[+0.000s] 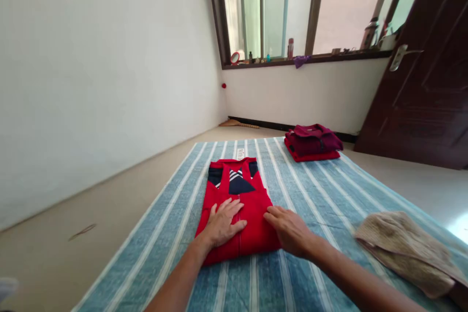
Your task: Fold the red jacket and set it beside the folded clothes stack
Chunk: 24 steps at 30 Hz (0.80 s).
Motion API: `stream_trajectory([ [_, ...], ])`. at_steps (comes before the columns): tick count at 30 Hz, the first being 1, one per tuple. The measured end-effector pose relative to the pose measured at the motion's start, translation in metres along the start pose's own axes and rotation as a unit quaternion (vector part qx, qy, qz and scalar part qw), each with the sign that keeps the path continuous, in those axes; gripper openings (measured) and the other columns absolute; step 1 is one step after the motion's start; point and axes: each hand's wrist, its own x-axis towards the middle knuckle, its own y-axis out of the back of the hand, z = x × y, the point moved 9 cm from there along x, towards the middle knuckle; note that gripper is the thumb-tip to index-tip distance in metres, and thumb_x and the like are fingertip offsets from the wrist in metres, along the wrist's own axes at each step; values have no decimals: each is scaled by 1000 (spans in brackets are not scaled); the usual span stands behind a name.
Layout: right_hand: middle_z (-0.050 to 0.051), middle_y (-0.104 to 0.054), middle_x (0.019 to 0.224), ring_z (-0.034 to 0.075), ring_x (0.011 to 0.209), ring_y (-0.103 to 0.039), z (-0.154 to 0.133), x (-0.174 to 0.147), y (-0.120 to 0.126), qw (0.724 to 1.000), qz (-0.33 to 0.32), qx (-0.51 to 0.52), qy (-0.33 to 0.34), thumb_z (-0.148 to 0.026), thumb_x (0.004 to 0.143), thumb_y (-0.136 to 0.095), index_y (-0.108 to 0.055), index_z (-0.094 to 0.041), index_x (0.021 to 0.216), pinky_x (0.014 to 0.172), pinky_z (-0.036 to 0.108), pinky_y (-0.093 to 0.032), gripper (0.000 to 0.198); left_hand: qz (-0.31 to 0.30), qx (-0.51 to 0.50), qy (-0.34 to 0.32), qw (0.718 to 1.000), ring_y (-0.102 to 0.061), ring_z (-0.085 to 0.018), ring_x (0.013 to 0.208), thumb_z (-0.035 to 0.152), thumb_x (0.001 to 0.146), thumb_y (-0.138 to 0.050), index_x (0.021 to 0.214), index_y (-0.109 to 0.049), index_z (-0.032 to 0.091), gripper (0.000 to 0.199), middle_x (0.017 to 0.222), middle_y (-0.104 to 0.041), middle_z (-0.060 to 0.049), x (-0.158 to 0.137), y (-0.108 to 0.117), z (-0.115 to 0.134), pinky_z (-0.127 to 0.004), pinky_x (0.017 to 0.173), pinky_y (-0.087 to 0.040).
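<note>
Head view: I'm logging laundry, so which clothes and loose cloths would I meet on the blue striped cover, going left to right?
Folded red-and-navy jacket → stack of folded maroon and red clothes → beige cloth.

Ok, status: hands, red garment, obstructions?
Left hand flat on red garment; right hand at its right edge. Garment folded. No obstruction seen; beige cloth lies apart, right.

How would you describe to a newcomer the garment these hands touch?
On the blue striped cloth, the left hand and right hand touch a folded red garment. Unlike the maroon garment farther right, it shows navy panels with white stripes.
</note>
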Motion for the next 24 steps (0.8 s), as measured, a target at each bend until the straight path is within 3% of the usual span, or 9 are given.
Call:
stream_trajectory([
  [4, 12, -56, 122, 29, 110, -53, 25, 10, -12, 999, 27, 37, 25, 0, 66, -49, -52, -16, 120, 86, 38, -47, 56, -8, -12, -1, 1000, -23, -29, 139, 53, 83, -47, 135, -45, 24, 60, 148, -36, -8, -1, 1, 0, -62, 108, -11],
  [8, 15, -44, 139, 31, 126, -42, 42, 21, -29, 999, -10, 41, 13, -5, 65, -53, -42, -19, 134, 96, 44, -42, 72, 1, -25, -8, 1000, -27, -30, 137, 53, 82, -50, 134, -47, 22, 61, 146, -39, -10, -3, 4, 2, -62, 109, -12],
  [12, 16, -36, 145, 31, 131, -36, 52, 26, -43, 996, -40, 77, 21, -7, 65, -54, -33, -18, 142, 100, 49, -38, 81, 61, -39, -28, 997, -40, -30, 131, 53, 83, -51, 130, -51, 18, 58, 138, -49, -12, -6, 15, -3, -59, 108, -23],
  [15, 15, -34, 146, 30, 133, -34, 57, 25, -48, 992, -47, 110, 33, -9, 65, -53, -31, -18, 144, 103, 48, -36, 82, 168, -24, -72, 983, -51, -26, 122, 44, 87, -49, 124, -56, 15, 48, 129, -58, -13, -18, 34, -20, -46, 105, -38],
  [18, 15, -34, 147, 29, 134, -32, 60, 25, -49, 988, -55, 139, 43, -9, 64, -53, -31, -17, 144, 105, 47, -33, 83, 263, 46, -120, 956, -58, -23, 114, 29, 89, -44, 118, -60, 15, 36, 120, -64, -11, -41, 49, -45, -40, 100, -46],
  [20, 15, -34, 147, 29, 135, -31, 60, 24, -48, 986, -53, 151, 55, -11, 65, -54, -31, -17, 144, 107, 47, -32, 83, 284, 100, -139, 943, -60, -22, 110, 19, 89, -39, 118, -60, 17, 36, 117, -66, -10, -57, 49, -62, -39, 97, -48],
  [24, 13, -33, 147, 26, 135, -30, 60, 22, -47, 985, -42, 149, 80, -13, 70, -53, -30, -17, 145, 108, 45, -30, 79, 249, 158, -160, 942, -58, -22, 114, 13, 87, -38, 127, -54, 23, 44, 125, -62, -5, -74, 37, -83, -35, 96, -49],
])
